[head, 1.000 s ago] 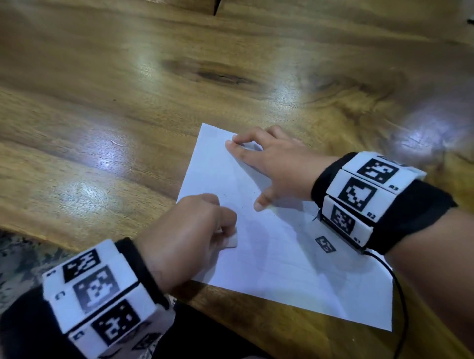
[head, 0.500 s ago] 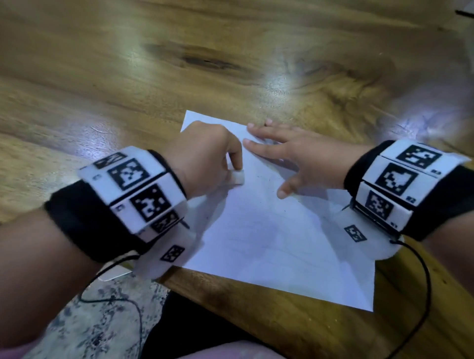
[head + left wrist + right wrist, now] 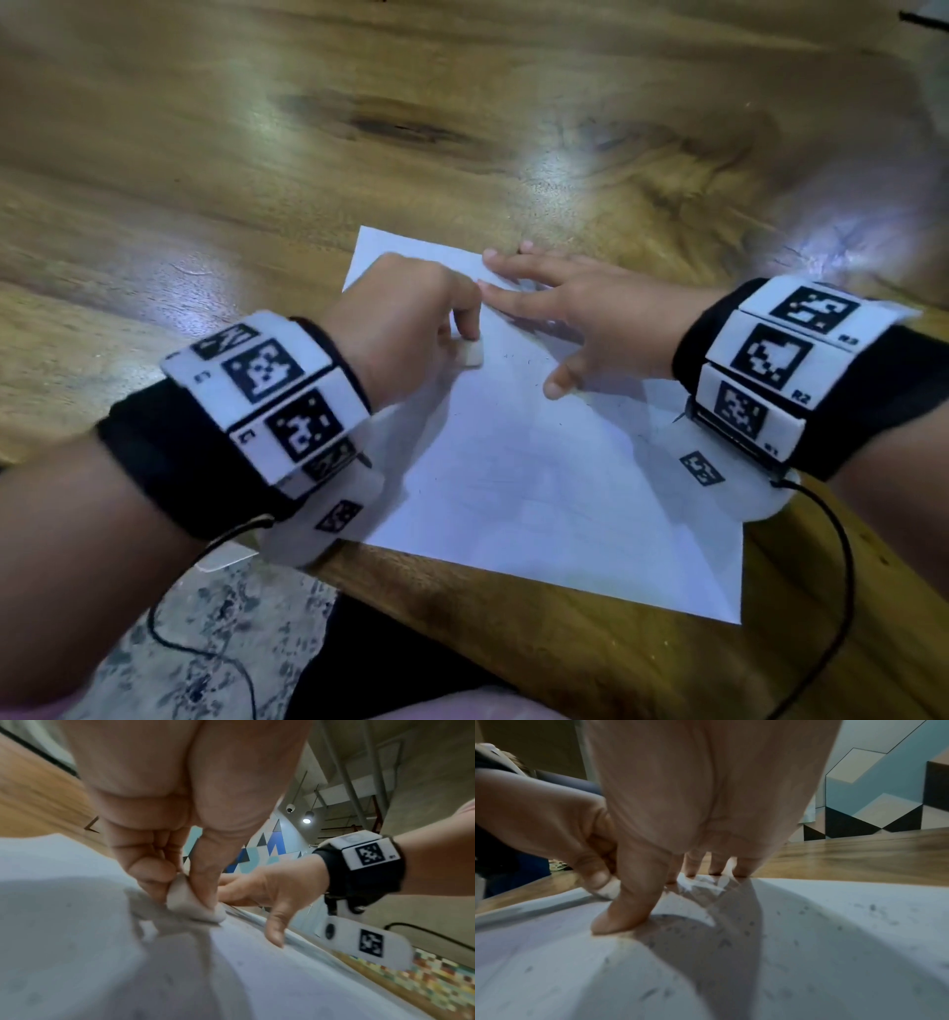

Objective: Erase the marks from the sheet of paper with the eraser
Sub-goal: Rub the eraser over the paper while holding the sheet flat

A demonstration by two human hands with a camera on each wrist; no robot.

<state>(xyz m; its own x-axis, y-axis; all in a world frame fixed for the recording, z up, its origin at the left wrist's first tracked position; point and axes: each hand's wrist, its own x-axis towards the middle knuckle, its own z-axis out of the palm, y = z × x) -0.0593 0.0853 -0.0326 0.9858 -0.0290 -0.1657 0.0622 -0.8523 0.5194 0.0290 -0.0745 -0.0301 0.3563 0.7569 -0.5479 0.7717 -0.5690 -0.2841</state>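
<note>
A white sheet of paper [image 3: 539, 478] lies at the near edge of the wooden table [image 3: 359, 128]. My left hand [image 3: 405, 318] pinches a small white eraser [image 3: 472, 354] between thumb and fingers and presses it on the sheet's upper part. In the left wrist view the eraser [image 3: 190, 904] touches the paper [image 3: 77, 943]. My right hand [image 3: 580, 313] lies flat on the sheet's far edge, its fingers straight and its thumb spread. Dark eraser crumbs [image 3: 726, 943] dot the paper [image 3: 834, 953] in the right wrist view. Only faint marks show on the sheet.
The table's front edge [image 3: 513, 642] runs just below the sheet. Beyond it lies a patterned floor [image 3: 205, 642]. Black cables [image 3: 842, 591] hang from both wristbands. A wall with coloured triangles [image 3: 257, 850] stands behind the table.
My left hand carried the eraser from the sheet's near left edge up to its far part, close beside my right hand's fingers. The right hand stayed pressed on the sheet.
</note>
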